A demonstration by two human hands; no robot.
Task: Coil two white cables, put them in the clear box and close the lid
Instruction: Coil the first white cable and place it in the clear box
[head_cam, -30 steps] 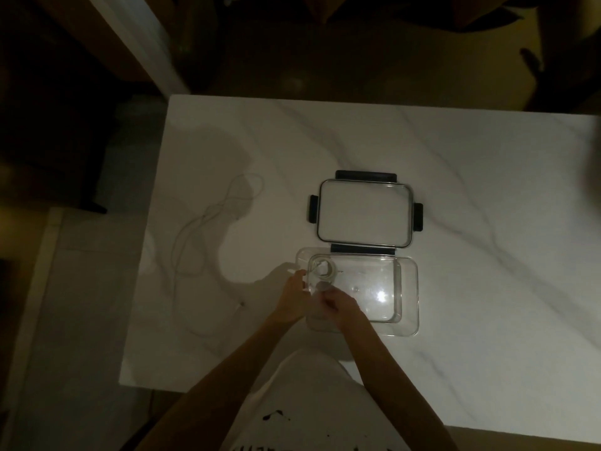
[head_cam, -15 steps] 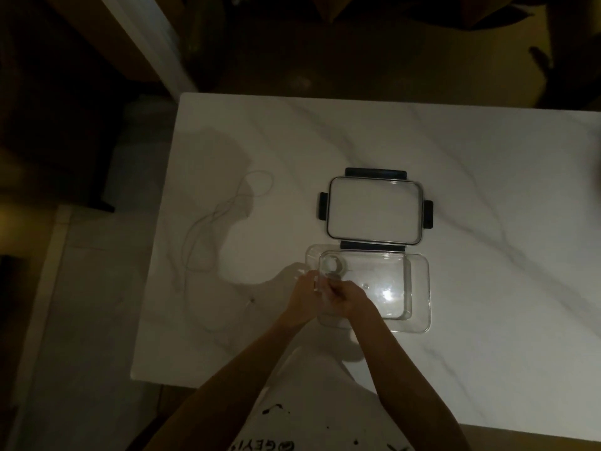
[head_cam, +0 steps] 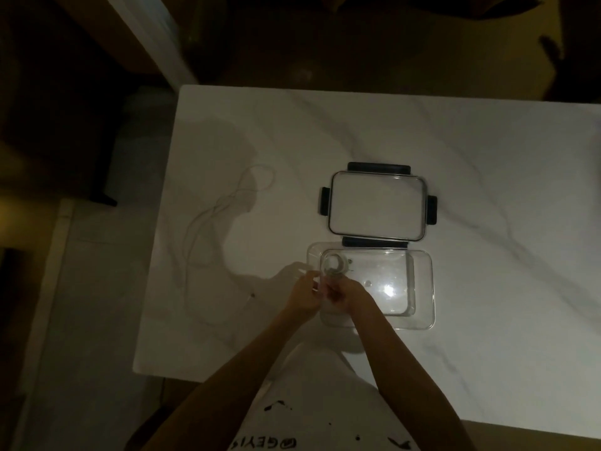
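A clear box (head_cam: 422, 288) lies open on the white marble table (head_cam: 487, 157). Its lid (head_cam: 377, 206), clear with dark clips, lies flat just behind it. A small coil of white cable (head_cam: 335, 265) sits at the box's left end. My left hand (head_cam: 304, 296) and my right hand (head_cam: 349, 296) meet at the box's front left corner, fingers pinched on the cable just below the coil. A second white cable (head_cam: 208, 229) lies loose and uncoiled on the table's left side.
The table's left edge (head_cam: 156, 255) is close to the loose cable, with pale floor beyond it. My white shirt (head_cam: 312, 411) fills the bottom of the view. The surroundings are dark.
My hands have stayed together at the box's left corner on the coil. The view has shifted slightly, so the table appears further right.
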